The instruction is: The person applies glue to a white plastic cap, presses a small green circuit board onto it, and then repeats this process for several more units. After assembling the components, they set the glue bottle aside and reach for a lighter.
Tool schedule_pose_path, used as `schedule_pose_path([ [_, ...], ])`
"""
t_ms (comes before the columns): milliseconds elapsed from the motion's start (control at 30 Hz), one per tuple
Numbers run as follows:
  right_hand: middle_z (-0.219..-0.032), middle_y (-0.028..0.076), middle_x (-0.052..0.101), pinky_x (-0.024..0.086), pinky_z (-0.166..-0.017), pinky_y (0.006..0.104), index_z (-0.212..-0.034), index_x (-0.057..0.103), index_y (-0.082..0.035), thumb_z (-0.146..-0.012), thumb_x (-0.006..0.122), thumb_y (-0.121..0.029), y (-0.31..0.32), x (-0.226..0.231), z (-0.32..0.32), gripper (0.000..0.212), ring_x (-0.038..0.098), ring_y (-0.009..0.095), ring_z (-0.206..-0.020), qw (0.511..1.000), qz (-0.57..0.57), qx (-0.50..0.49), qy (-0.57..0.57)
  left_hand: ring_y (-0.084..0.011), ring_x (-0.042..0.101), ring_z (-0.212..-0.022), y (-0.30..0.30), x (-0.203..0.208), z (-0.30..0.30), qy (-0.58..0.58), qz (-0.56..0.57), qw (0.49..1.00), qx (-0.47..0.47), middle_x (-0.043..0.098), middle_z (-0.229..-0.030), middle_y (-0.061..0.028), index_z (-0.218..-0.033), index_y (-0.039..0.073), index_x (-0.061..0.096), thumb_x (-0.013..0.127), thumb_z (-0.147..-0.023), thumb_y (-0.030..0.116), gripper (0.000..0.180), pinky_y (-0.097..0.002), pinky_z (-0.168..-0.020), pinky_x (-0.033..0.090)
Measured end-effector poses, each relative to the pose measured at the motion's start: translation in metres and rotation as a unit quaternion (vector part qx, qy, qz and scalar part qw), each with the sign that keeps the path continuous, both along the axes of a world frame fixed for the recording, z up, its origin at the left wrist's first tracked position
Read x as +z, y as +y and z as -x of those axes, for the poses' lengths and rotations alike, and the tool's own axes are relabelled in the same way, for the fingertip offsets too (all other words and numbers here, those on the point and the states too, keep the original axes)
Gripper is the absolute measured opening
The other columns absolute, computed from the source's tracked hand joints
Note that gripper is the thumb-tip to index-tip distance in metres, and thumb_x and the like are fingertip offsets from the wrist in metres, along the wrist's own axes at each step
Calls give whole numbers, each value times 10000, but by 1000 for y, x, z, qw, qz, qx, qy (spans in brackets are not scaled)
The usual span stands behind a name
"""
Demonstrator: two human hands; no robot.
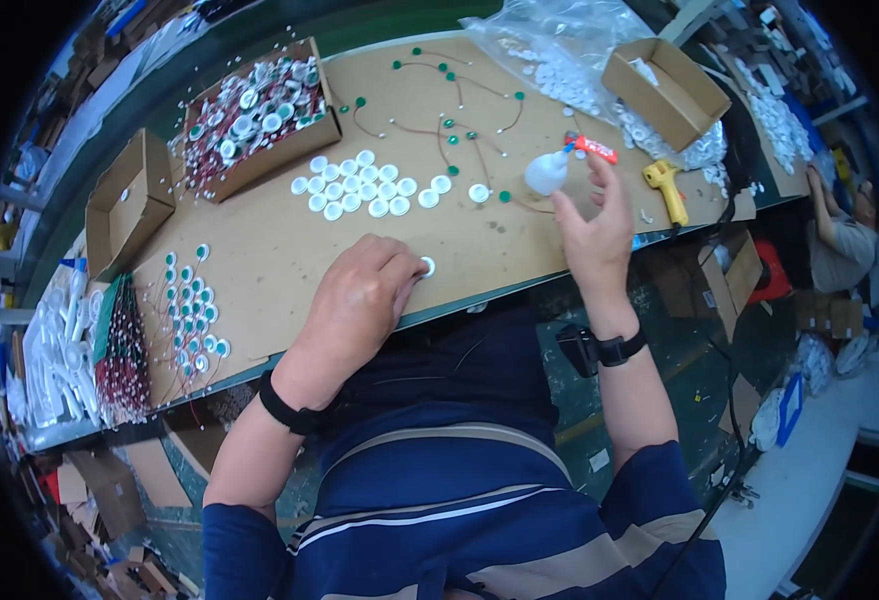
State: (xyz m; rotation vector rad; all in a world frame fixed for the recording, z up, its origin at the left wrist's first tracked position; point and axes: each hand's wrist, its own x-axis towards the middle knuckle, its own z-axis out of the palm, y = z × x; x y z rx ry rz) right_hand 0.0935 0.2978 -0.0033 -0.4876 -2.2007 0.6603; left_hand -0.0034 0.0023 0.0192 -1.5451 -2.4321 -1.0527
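My left hand (pixel 359 295) rests at the table's near edge, fingers closed on a small white round cap (pixel 427 266). My right hand (pixel 599 220) is raised over the table with thumb and fingers spread apart. Just left of its thumb is a white squeeze bottle (pixel 545 174) with a blue tip; whether they touch I cannot tell. A red tube (pixel 596 149) lies beyond the fingertips. A cluster of white round caps (pixel 368 173) is spread mid-table. Beside the bottle lies a green disc with a wire (pixel 504 197), and several more are scattered farther back.
A cardboard box (pixel 274 155) of wired white discs stands at the back left, another box (pixel 109 230) beside it. Rows of assembled discs (pixel 189 310) lie at left. A yellow glue gun (pixel 667 190), an open carton (pixel 649 100) and a plastic bag (pixel 529 35) occupy the right.
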Motion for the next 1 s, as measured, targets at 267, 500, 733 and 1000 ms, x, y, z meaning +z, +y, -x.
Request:
schedule_pose_path([
  [267, -1422, 183, 718, 546, -1091, 395, -1483, 626, -6, -949, 830, -131, 5, 3, 15, 585, 701, 261, -1287, 982, 153, 47, -99, -348, 705, -933, 3, 0, 2, -31, -6, 999, 10, 730, -996, -133, -1026, 26, 756, 801, -901, -9, 138, -449, -821, 594],
  [500, -1237, 134, 766, 593, -964, 339, -1460, 634, 49, -1014, 768, -113, -21, 7, -4, 493, 743, 195, -1052, 940, 267, 206, 44, -348, 693, -962, 4, -4, -4, -24, -5, 999, 24, 733, -996, -138, -1014, 5, 750, 796, -899, -9, 125, -444, -854, 590],
  [733, -1096, 86, 735, 525, -682, 235, -1398, 652, 39, -1033, 747, -114, -43, 3, -17, 406, 629, 78, -770, 829, 484, 280, -21, -341, 699, -951, -7, -6, -9, -16, 0, 999, 41, 733, -996, -131, -1029, 1, 756, 807, -885, -34, 156, -439, -840, 590],
  [1000, -981, 45, 716, 457, -594, 202, -1331, 663, 40, -1023, 744, -114, -46, 8, -5, 354, 559, 42, -686, 798, 546, 251, -50, -342, 691, -953, -7, -11, -10, -11, -7, 999, 41, 730, -1006, -133, -1043, -2, 749, 805, -880, -44, 178, -446, -851, 585],
])
